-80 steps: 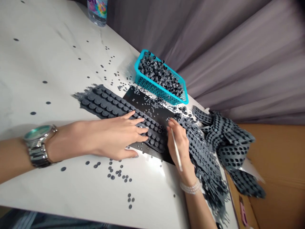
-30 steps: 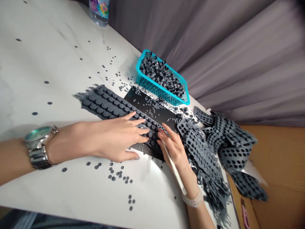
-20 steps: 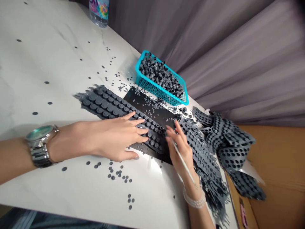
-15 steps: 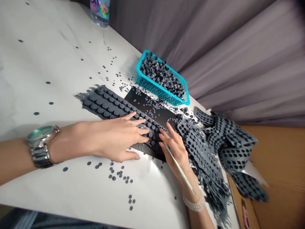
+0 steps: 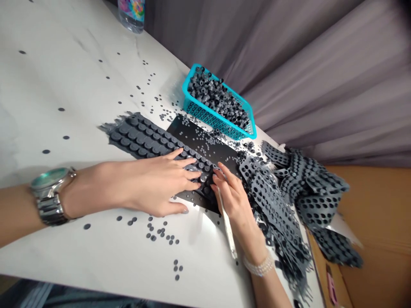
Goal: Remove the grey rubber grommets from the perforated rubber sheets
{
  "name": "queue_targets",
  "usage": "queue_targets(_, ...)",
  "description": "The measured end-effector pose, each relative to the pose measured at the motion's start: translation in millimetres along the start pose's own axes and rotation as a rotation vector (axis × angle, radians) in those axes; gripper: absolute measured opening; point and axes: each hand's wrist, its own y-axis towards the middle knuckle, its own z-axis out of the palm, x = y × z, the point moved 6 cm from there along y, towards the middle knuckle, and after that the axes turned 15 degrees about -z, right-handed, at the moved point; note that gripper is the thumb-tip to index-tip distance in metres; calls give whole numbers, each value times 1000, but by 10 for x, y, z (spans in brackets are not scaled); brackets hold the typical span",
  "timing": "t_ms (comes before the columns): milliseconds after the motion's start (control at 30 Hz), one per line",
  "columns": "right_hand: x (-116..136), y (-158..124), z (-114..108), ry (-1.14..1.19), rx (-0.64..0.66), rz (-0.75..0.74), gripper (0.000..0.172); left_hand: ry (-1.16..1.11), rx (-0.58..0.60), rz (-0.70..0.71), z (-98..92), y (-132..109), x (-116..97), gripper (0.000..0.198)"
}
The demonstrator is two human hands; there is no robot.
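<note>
A dark grey rubber sheet (image 5: 141,136) with rows of round raised caps lies slantwise, partly over a flat black board (image 5: 224,155). My left hand (image 5: 150,184) rests on the sheet with its fingers spread, pressing on the caps. At the sheet's right end, my right hand (image 5: 234,203) is closed around a slim whitish stick-like tool (image 5: 229,235), whose rear end points down toward the table. The fingertips of that hand touch the last caps; the tool's working tip is hidden by them.
A turquoise basket (image 5: 218,120) full of small dark rubber pieces stands behind the board. Perforated grey sheets (image 5: 272,201) pile up at the right, beside a cardboard box (image 5: 379,214). Small dark discs (image 5: 159,231) are scattered about the white table (image 5: 112,261). A bottle (image 5: 131,17) stands at the back.
The stick tool has swung in my right hand, its rear end moving left and steeper. My right fingers have curled in slightly. My left hand stays in place on the sheet.
</note>
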Motion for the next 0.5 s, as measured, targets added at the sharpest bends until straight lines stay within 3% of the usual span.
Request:
queue_targets(67,-118,-59,-41,-72,-80,101,20,-10,-9,6,2,0,6,51)
queue_targets(167,-360,-256,-172,-187,-267,365,15,-10,0,3,11,7,13,53)
queue_targets(233,-456,-350,-188,-163,-275,463,16,-2,21,-5,23,12,14,54)
queue_targets(300,-462,-355,-160,-100,-218,462,16,1,35,-6,31,14,9,55)
queue_targets(500,-217,-67,-69,40,-134,261,18,-24,20,-1,14,4,-13,54)
